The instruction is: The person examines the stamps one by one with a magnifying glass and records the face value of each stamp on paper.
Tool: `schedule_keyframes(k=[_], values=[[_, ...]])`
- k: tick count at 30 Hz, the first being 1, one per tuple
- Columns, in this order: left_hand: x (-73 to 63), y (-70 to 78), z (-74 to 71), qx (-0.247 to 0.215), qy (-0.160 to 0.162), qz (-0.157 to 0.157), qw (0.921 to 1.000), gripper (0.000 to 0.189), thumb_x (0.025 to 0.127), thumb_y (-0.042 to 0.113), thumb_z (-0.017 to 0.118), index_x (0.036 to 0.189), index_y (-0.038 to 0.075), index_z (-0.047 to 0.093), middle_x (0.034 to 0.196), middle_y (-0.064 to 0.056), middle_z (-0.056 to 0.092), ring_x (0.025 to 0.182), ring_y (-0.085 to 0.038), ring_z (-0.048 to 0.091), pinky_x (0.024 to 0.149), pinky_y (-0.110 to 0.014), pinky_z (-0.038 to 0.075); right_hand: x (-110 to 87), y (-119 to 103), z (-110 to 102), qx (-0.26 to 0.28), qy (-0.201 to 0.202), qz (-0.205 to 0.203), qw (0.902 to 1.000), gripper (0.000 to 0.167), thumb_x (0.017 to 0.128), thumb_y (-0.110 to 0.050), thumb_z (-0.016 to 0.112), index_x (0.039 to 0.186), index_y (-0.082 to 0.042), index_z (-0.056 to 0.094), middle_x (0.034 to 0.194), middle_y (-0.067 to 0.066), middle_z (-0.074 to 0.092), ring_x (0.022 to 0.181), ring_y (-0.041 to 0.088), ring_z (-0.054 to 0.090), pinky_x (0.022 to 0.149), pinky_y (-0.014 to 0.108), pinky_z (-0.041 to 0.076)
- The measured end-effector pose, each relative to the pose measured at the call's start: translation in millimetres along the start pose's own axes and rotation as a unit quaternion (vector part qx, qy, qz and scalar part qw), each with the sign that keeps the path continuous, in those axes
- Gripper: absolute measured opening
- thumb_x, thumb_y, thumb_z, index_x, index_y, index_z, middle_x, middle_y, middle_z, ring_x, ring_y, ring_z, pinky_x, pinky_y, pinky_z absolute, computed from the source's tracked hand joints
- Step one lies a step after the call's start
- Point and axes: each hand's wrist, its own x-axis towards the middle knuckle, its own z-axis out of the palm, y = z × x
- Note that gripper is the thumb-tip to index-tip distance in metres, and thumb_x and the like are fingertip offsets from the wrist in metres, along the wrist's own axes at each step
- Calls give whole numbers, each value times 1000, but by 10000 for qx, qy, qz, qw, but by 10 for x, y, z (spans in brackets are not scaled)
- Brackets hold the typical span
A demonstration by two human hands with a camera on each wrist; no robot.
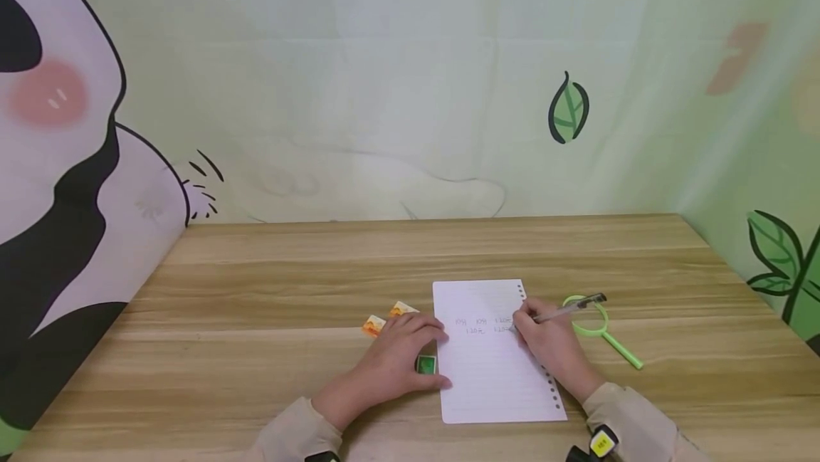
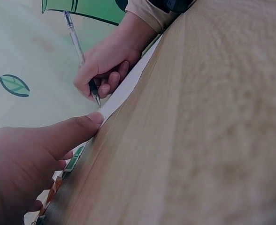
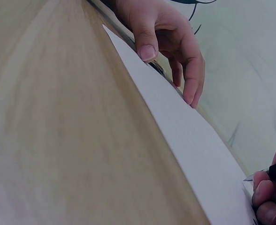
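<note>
A sheet of lined paper (image 1: pixel 493 384) with punched holes along its right edge lies on the wooden table, bearing two short rows of handwriting. My right hand (image 1: pixel 556 348) grips a clear-barrelled pen (image 1: pixel 566 309) with a dark grip; its tip (image 2: pixel 99 104) is at the paper, at the right end of the lower row. At the sheet's left edge, my left hand (image 1: pixel 398 355) rests with thumb and fingertips spread, the thumb (image 2: pixel 84 126) touching the paper. Between that thumb and the fingers sits a small green square piece (image 1: pixel 426 365), partly hidden.
Two orange-and-cream pieces (image 1: pixel 374 325) lie just beyond my left hand, partly covered by it. Right of my right hand lies a green magnifying glass (image 1: pixel 621 349), its ring partly behind the pen. A printed cloth backdrop (image 1: pixel 397 106) stands behind the table's far edge.
</note>
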Motion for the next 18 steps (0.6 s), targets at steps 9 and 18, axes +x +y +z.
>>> schedule_keyframes(k=[9,18], values=[[1,0,4,-8,15,14,10000,57,75,48,77,119,14,63,130,2,57,125,-20,48,111,-46,35,-2,13,8,-45,-20,-91,9999,14,85,-5,52,73,-5,59,58,0,52,56,13,45,50,21,35],[-3,9,-1,50,30,15,10000,57,76,48,77,120,14,62,130,3,57,126,-20,48,111,-45,35,-12,3,2,0,-126,-119,9999,15,87,-7,53,73,-6,58,57,0,52,55,12,45,50,21,35]])
